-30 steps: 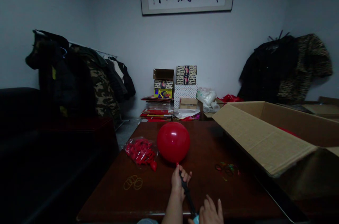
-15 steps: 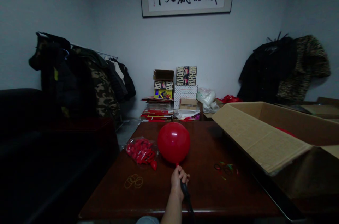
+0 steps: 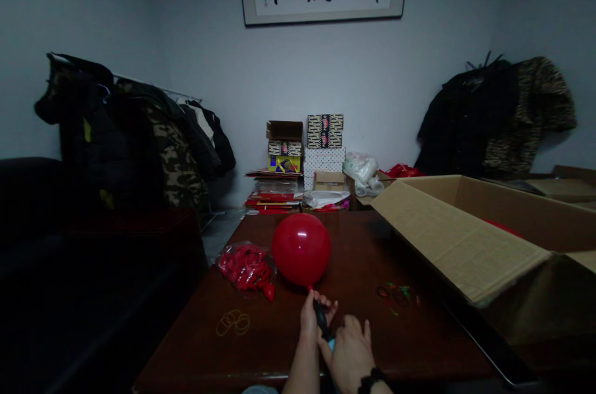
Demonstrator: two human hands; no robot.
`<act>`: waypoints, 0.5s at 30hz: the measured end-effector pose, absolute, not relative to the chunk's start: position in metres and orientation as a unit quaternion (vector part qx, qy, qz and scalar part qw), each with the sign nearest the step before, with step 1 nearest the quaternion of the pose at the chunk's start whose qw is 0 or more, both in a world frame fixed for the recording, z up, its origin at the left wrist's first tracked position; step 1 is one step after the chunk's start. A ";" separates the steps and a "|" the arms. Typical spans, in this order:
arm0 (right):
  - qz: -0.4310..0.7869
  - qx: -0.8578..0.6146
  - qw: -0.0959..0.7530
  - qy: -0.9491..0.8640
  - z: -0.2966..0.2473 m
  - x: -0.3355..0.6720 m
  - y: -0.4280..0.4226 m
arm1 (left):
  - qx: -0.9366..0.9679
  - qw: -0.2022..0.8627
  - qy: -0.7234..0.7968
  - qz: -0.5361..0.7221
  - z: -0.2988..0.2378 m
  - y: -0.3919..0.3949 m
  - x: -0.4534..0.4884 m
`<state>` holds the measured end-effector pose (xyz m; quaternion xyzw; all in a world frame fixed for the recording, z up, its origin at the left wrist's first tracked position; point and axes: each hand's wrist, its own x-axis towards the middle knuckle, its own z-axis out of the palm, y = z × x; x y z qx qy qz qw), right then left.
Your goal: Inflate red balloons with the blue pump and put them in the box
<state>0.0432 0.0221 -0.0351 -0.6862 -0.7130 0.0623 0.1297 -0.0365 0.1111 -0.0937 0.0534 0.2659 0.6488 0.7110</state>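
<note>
From where I stand, a round, glossy red rubber balloon [image 3: 301,249] sits at the middle of the dark reddish-brown polished wooden bench [image 3: 274,353], its neck pointing back toward the person; whether it rests on the surface or is held just above it, I cannot tell. The left hand [image 3: 309,319] has its fingers closed round the slim black and light-blue pump [image 3: 320,314], with thumb and forefinger right at the balloon's neck. The right hand [image 3: 351,347], a black band [image 3: 371,380] on its wrist, lies over the pump's light-blue part, and I cannot tell how tightly those fingers grip, since the back of the hand hides most of it. Just left of the balloon lies a clear plastic bag of small red uninflated balloons [image 3: 244,265], and nearer the person a few thin yellow rubber bands [image 3: 233,322] overlap. Over to the right are small dark and coloured bands [image 3: 399,296], near a large open brown cardboard box [image 3: 465,239]
</note>
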 end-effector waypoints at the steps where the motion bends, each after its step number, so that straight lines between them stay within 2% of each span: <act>1: 0.065 -0.685 0.132 -0.713 -0.031 0.040 0.028 | 0.049 0.716 0.265 0.644 -0.094 0.113 -0.037; 6: 0.053 -0.680 0.126 -0.720 -0.032 0.036 0.034 | 0.058 0.730 0.246 0.636 -0.090 0.116 -0.038; 15: 0.033 -0.685 0.092 -0.722 -0.067 0.063 -0.008 | 0.074 0.714 0.245 0.652 -0.089 0.109 -0.034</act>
